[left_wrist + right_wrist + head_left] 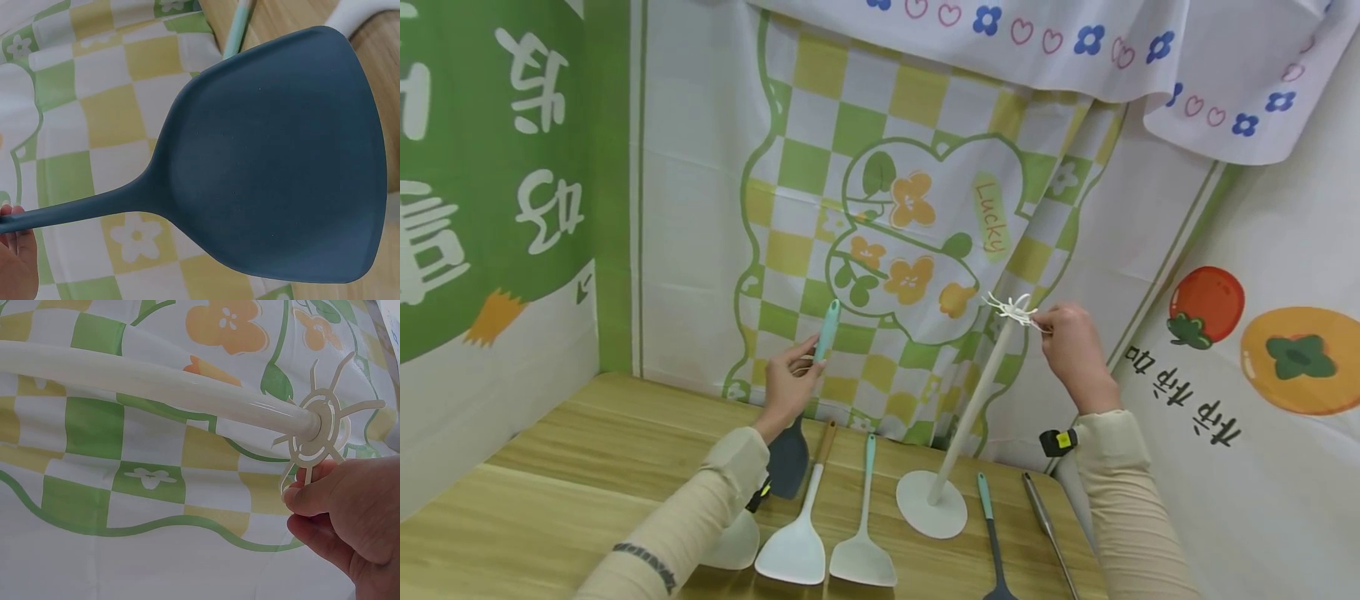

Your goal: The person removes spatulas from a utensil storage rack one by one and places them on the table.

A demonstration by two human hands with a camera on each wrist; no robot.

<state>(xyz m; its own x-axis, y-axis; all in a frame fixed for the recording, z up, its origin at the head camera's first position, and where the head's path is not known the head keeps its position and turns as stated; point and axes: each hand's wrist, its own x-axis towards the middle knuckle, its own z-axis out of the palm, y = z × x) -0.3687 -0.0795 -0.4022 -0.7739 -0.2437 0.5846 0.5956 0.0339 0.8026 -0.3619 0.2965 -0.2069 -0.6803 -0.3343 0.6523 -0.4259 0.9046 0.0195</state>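
In the head view my left hand (790,383) grips the mint handle (827,329) of a spatula, whose dark blue-grey blade (788,462) hangs downward. That wide spatula blade (275,162) fills much of the left wrist view, with fingers (24,247) round the shaft at the left edge. A white utensil stand (973,408) rises from a round base (917,512) on the table, its pole leaning in view. At its top sits a ring of hooks (312,434). My right hand (1075,354) pinches one of those hooks between thumb and fingers.
On the wooden table (587,467) lie a white spatula (793,550) with a wooden handle end, a pale mint-handled spatula (863,558), a grey mint-handled utensil (992,533) and a metal-handled one (1048,525). My left forearm partly hides another pale utensil (737,546). A checkered cloth (812,100) hangs behind.
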